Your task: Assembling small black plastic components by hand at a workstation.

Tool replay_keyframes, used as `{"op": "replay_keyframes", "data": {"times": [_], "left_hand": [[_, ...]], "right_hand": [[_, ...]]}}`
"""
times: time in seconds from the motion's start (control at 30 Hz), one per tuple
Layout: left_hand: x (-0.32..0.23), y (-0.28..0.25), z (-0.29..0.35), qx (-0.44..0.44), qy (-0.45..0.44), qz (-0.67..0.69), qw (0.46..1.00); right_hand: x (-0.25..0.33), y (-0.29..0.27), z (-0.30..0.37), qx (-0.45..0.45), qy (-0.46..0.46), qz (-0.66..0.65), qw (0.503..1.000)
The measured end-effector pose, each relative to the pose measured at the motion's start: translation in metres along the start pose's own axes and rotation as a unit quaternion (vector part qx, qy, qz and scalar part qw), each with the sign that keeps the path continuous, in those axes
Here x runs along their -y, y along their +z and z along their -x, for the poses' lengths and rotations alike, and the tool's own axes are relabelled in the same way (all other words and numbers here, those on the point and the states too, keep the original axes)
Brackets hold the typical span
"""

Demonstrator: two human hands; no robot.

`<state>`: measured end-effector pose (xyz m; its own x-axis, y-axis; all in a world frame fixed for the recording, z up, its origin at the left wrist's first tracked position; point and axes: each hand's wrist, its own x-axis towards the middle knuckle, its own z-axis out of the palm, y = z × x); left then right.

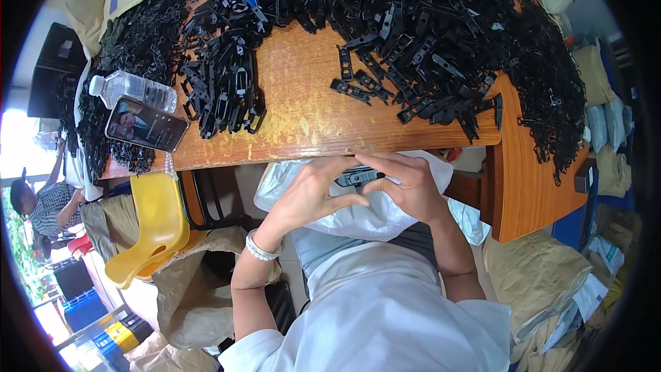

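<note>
Just off the near table edge, a small black plastic part point(358, 177) shows in the gap between my hands. It looks like one of the black clip-like pieces piled on the table. My left hand point(313, 193) curls around its left end, with the thumb pointing right below it. My right hand point(407, 182) is bent around its right end, the thumb close to the part. The fingertips of both hands meet at the part's far side, and their exact grip is partly hidden. Under my hands a white plastic bag point(368, 217) lies across my lap.
Heaps of black plastic parts point(427, 21) cover much of the wooden table point(296, 96). A clear bottle point(144, 89) and a phone point(146, 125) lie at the left. Beside me are a yellow chair point(158, 220) and an opened brown sack point(196, 296). Another person point(51, 203) is far left.
</note>
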<state>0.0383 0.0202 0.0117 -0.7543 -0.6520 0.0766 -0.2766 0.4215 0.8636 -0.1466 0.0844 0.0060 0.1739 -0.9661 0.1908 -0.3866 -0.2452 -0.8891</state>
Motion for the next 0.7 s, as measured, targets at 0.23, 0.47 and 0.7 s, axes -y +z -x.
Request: {"op": "replay_keyframes", "data": {"times": [0.23, 0.47, 0.7], "left_hand": [[0.049, -0.063, -0.02, -0.301, -0.119, -0.453, 0.83], [0.054, -0.07, -0.041, -0.172, -0.198, -0.557, 0.787], [0.04, -0.054, -0.04, -0.339, -0.047, -0.305, 0.889]], "right_hand": [[-0.017, 0.003, 0.015, 0.021, 0.049, -0.012, 0.998], [-0.021, 0.004, 0.028, -0.063, 0.088, 0.064, 0.992], [-0.029, 0.008, 0.036, -0.071, 0.097, 0.057, 0.991]]}}
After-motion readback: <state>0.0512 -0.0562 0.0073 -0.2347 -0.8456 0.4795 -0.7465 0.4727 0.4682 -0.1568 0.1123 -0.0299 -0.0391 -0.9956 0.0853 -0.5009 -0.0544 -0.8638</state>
